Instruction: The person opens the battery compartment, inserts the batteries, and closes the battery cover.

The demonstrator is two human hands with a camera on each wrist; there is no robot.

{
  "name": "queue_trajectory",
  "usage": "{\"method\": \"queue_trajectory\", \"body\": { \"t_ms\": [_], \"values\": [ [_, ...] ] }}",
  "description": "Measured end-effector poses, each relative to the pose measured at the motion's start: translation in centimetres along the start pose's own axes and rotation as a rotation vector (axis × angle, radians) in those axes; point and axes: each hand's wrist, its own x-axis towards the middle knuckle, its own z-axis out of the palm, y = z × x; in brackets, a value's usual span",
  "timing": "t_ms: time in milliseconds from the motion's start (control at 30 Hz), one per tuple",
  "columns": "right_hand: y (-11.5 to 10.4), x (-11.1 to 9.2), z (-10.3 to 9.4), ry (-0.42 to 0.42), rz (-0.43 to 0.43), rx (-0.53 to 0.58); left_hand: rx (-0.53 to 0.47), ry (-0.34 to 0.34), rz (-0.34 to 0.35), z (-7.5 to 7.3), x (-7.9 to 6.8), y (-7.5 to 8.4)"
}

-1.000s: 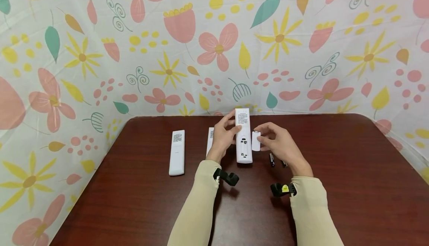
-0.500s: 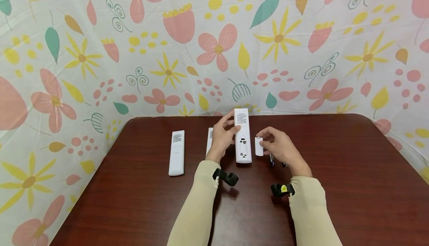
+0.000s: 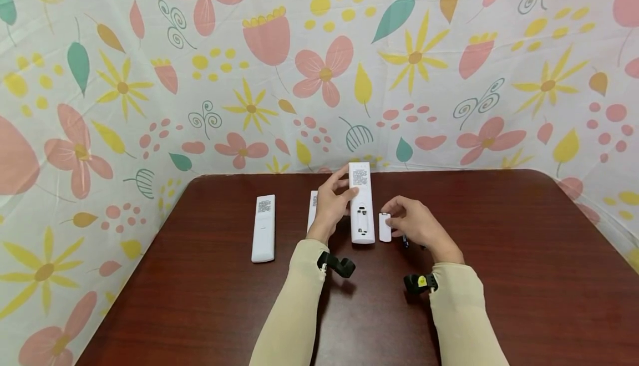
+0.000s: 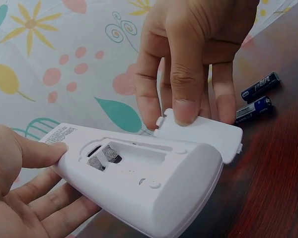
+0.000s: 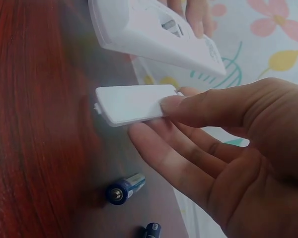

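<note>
My left hand (image 3: 331, 206) grips a white remote control (image 3: 361, 202), its back face up and raised over the table. The remote's battery compartment (image 4: 131, 158) is uncovered, with metal spring contacts and no batteries inside. Just right of it, my right hand (image 3: 416, 224) pinches the white battery cover (image 3: 384, 227) between thumb and fingers; a small tab shows at its end in the right wrist view. Two dark blue batteries lie on the table beyond the right hand, one battery (image 4: 255, 109) in front of the other battery (image 4: 260, 86).
A second white remote (image 3: 263, 228) lies back up on the brown table (image 3: 209, 299) at left. Another white remote (image 3: 312, 211) is partly hidden behind the left hand. A flower-patterned cloth (image 3: 319, 77) hangs along the table's back edge.
My right hand has moved the battery cover down and slightly right, away from the remote. The left hand and the remote have stayed nearly still.
</note>
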Motion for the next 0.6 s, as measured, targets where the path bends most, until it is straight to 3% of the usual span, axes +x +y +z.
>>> {"method": "queue_trajectory", "body": {
  "t_ms": [600],
  "values": [
    [0.46,0.19,0.29,0.040,-0.011,-0.078,0.000,-0.002,0.001,0.02,-0.08,-0.01]
  ]
}}
